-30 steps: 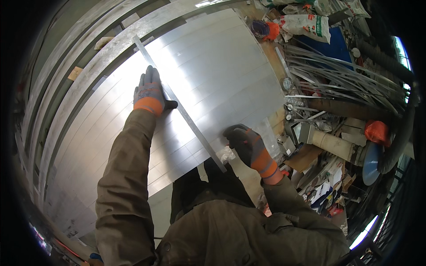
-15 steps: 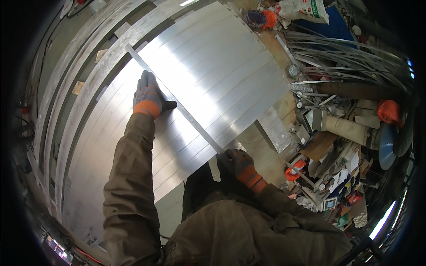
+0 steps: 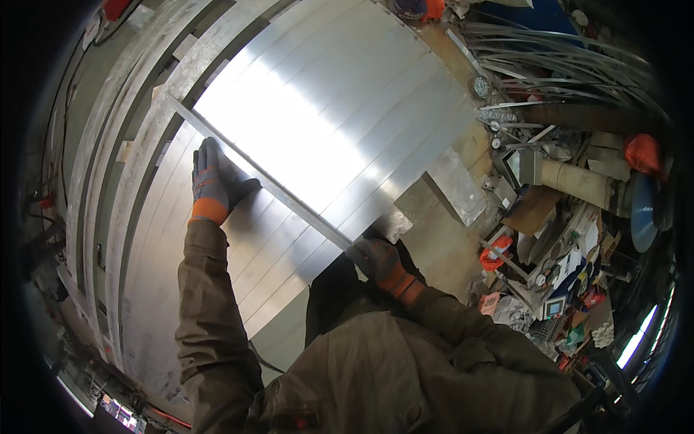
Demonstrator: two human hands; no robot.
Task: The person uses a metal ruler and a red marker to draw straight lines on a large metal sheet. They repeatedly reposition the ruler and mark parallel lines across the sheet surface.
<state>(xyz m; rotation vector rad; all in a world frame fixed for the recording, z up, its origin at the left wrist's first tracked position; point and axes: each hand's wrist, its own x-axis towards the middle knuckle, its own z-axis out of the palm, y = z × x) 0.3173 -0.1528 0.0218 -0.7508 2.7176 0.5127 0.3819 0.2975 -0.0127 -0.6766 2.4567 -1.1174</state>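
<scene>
**Gloved hands steady a straight metal bar across bright sheet metal**

A long, narrow metal bar [image 3: 253, 173] lies diagonally across a large shiny metal sheet [image 3: 340, 108], running from the sheet's upper-left edge down to its lower-right edge. The sheet rests on the table [image 3: 441, 246], whose bare brownish top shows just beyond the sheet's lower-right edge.

The left hand [image 3: 213, 181], in a grey glove with an orange cuff, lies flat and spread, palm down, on the lower-left side of the bar, its thumb touching the bar's edge. It presses rather than grasps; nothing is closed inside it.

The right hand [image 3: 376, 259], in the same kind of glove, is at the bar's lower-right end, just off the sheet's edge. Its fingers are curled there, but whether they actually clasp the bar's end cannot be told from this view.

On the lower-left side of the bar lies more ribbed sheet metal [image 3: 238, 267], duller in tone. A small loose metal offcut [image 3: 455, 184] rests on the table just beyond the sheet's right edge. Farther right of the sheet is a heap of clutter: bent metal rods [image 3: 557, 58], a cardboard tube [image 3: 575, 181], and an orange object [image 3: 640, 153].
</scene>
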